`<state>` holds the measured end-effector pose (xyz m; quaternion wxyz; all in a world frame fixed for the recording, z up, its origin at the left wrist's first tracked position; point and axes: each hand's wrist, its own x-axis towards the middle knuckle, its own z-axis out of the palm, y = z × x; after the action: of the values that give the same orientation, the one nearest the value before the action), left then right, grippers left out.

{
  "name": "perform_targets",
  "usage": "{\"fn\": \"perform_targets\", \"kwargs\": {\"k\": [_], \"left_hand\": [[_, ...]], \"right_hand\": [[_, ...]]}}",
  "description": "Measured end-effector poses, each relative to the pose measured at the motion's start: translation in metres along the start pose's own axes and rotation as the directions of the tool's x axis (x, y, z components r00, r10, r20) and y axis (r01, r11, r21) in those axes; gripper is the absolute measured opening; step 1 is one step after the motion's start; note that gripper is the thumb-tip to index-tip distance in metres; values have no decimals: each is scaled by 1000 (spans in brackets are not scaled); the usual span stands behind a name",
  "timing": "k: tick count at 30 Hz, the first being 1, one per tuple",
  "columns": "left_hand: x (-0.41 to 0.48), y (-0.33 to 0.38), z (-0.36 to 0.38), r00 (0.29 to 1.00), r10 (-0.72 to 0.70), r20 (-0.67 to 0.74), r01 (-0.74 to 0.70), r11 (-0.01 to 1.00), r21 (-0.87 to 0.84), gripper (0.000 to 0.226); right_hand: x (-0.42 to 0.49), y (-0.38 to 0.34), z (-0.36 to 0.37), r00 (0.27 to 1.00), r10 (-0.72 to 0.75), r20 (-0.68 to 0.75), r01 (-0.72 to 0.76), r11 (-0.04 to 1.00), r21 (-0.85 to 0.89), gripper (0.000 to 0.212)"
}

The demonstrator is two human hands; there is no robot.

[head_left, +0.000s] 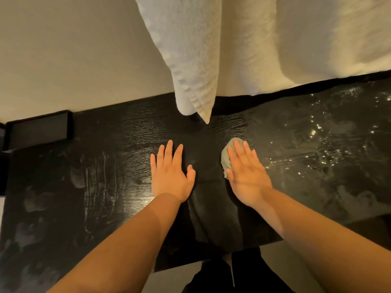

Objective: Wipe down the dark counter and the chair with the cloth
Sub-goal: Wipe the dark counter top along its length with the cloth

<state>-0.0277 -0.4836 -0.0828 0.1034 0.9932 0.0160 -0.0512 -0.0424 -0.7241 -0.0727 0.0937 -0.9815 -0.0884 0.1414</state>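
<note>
The dark counter (105,176) fills the lower half of the head view, with a wood-grain top streaked by wipe marks on the left and glinting droplets on the right. My left hand (171,174) lies flat on it near the middle, fingers straight and spread. My right hand (247,172) presses flat on a small pale green cloth (226,157), which shows under the fingers and thumb. No chair is in view.
White towels (196,60) hang down from above, one pointed corner almost touching the counter just beyond my hands. A black rectangular tray (38,131) stands against the pale wall at the back left. The counter's front edge runs close to my dark-trousered legs (222,275).
</note>
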Motion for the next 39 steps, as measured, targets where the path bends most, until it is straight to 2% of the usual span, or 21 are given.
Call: {"fn": "perform_targets", "kwargs": {"k": [4, 7, 12, 16, 20, 27, 35, 37, 39], "left_hand": [[0, 0, 1, 1000, -1, -1, 1, 1000, 11, 72], [-1, 0, 0, 1000, 5, -7, -5, 1000, 14, 73], [0, 1, 0, 1000, 0, -2, 0, 1000, 14, 72], [-1, -1, 0, 1000, 17, 14, -17, 1000, 11, 72], [-2, -5, -1, 999, 31, 33, -32, 999, 5, 72], [-6, -10, -4, 995, 79, 68, -81, 996, 29, 71], [-6, -8, -2, 997, 62, 40, -63, 997, 39, 72], [-6, -7, -2, 998, 55, 25, -56, 998, 37, 73], [-7, -6, -2, 999, 52, 2, -52, 998, 26, 73]], "right_hand": [[-11, 6, 4, 997, -58, 50, 60, 997, -39, 69], [16, 1, -3, 999, -53, 9, 53, 998, -21, 66], [58, -24, -11, 999, -48, 19, 48, 999, 5, 65], [22, -38, 2, 941, -326, 92, 329, 944, -16, 64], [11, -37, -1, 894, -416, 167, 424, 905, -15, 65], [58, -62, -13, 951, -279, 132, 283, 959, -12, 62], [-37, -2, 2, 893, -434, 121, 443, 895, -50, 61], [-24, 12, 0, 915, -389, 103, 396, 917, -56, 63], [-4, 17, -4, 966, -254, 59, 256, 966, -41, 65]]}}
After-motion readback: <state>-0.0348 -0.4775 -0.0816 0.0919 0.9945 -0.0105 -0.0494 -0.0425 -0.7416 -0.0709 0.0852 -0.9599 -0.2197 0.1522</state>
